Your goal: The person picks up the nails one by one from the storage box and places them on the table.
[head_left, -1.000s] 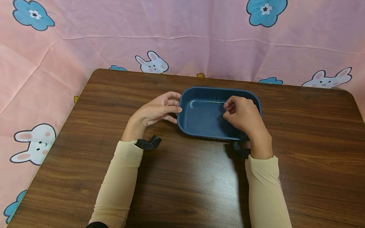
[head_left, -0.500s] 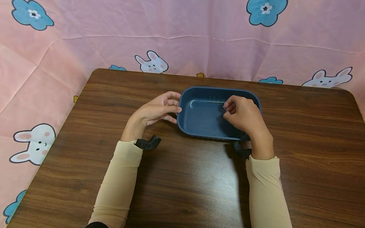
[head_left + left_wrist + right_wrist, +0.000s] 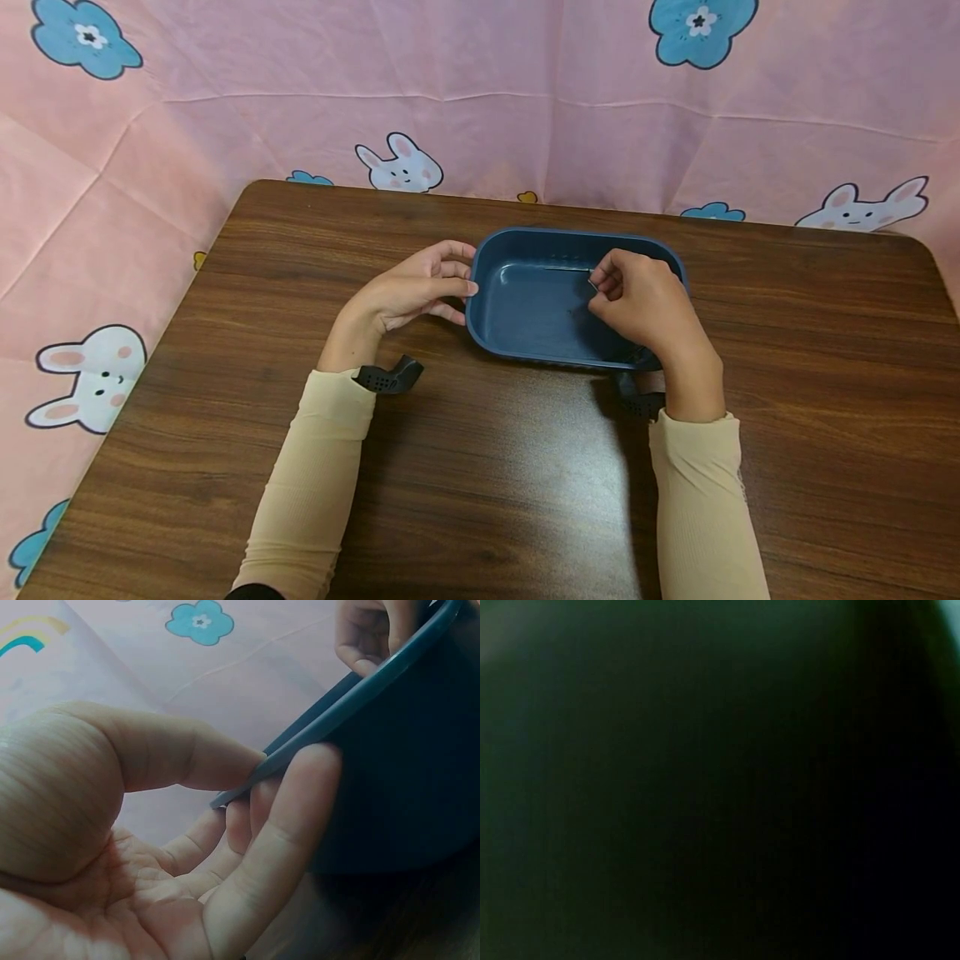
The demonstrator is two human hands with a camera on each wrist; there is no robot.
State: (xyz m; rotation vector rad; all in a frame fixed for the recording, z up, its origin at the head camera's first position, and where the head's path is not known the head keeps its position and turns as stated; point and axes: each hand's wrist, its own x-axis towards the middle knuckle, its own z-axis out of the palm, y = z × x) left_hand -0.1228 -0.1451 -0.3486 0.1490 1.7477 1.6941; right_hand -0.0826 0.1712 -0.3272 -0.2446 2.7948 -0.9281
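A blue rectangular plastic basin (image 3: 525, 312) with rounded corners stands on the wooden table. My left hand (image 3: 420, 287) holds its left end; in the left wrist view the thumb lies on the rim (image 3: 352, 701) and the fingers are beneath and against the outer wall. Inside the basin, toward its right side, is my right hand (image 3: 641, 300), thumb and fingertips together. A small thin pale piece (image 3: 592, 285) shows at those fingertips; I cannot tell what it is. A thin dark line (image 3: 566, 269) runs along the basin's far inner side. The right wrist view is almost wholly dark.
The brown wood-grain table (image 3: 487, 483) reaches to a pink cloth backdrop (image 3: 487, 67) printed with rabbits and flowers. Black wrist mounts (image 3: 390, 377) are on both forearms, the right one close to the basin's near edge.
The right forearm has shifted slightly to the right, its hand still at the same spot in the basin. The left hand and the basin have stayed in place.
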